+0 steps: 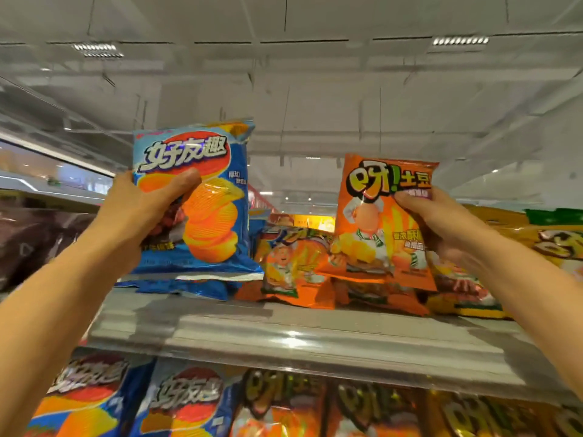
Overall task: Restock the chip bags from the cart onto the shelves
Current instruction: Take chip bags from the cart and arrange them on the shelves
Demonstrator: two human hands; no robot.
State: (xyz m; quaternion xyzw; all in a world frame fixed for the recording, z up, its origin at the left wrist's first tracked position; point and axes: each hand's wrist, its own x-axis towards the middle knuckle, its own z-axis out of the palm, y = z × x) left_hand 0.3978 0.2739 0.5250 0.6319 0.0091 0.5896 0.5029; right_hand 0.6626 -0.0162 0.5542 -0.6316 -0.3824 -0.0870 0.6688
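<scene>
— Top shelf (284,339), snack aisle: left hand (132,212) clamped on a blue chip bag (202,197), thumb across the front, fingers behind. Right hand (441,222) pinching an orange chip bag (375,228) by the side edge. Both bags raised above the shelf's front lip, well apart. Cart out of view.

— Best way to land them?

— Probably: blue bag straight down onto the flat blue bags (189,285) at the shelf's left, orange bag in beside the standing orange bags (290,263) mid-shelf. Like with like. Bottom seam down first, then a nudge toward the back of the shelf. Light grip only; air-puffed, brittle contents, likely to crush under a squeeze.

— Surfaces?

— Glossy printed film, crinkled, catching ceiling light. Pillow-shaped, crimped flat seams top and bottom. Blue bag dented under the left thumb. Shelf itself: pale metal deck, smooth, fronted by a clear plastic strip. Slippery film on smooth metal, so a toppling or sliding risk if stood upright without a neighbour.

— Below the shelf?

— More blue bags (94,402) and orange bags (284,408), faces forward, blurred. Yellow bags (549,241) at the shelf's right end.
</scene>
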